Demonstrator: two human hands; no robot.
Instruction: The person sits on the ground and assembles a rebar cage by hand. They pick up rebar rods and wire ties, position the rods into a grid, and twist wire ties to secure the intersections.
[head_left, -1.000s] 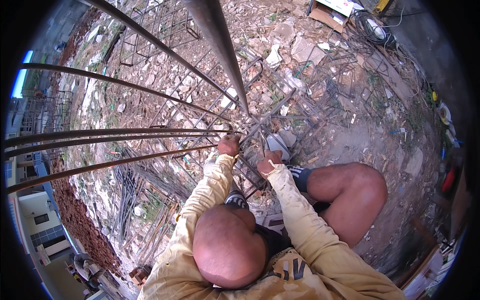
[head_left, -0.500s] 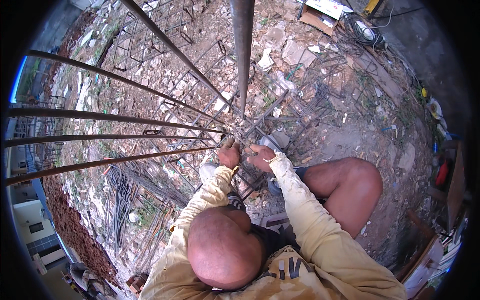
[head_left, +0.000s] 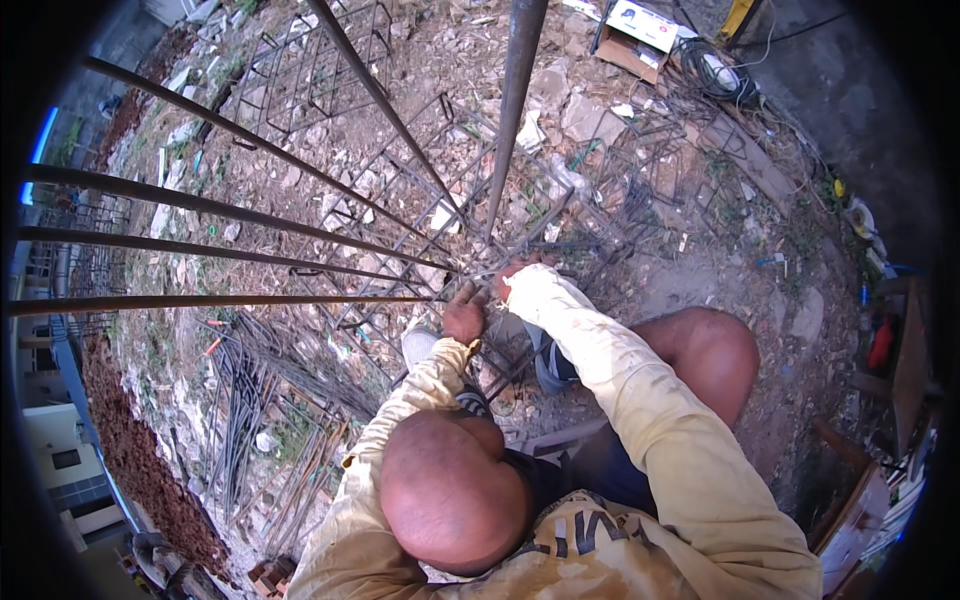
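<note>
Since the earlier frame, the right hand [head_left: 518, 274] has moved farther forward than the left hand [head_left: 464, 316], near the steel bars' [head_left: 516, 90] converging ends; either hand's grip I cannot tell.

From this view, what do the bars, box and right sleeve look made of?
Bars: likely steel; long, straight, dull brown-grey, rust-toned in places.
Box: probably cardboard, matte; brown face, white printed panel.
Right sleeve: cloth, matte yellow, by its soft creases; fibre unclear.

Six long, round, dark-brown steel rods [head_left: 200, 201]: rising, fanning out, narrowing toward closely gathered lower ends | open lattice of thin, straight, dark-grey steel bars [head_left: 545, 217]: lying around those ends, spreading over rubble-strewn ground [head_left: 690, 265]
</note>
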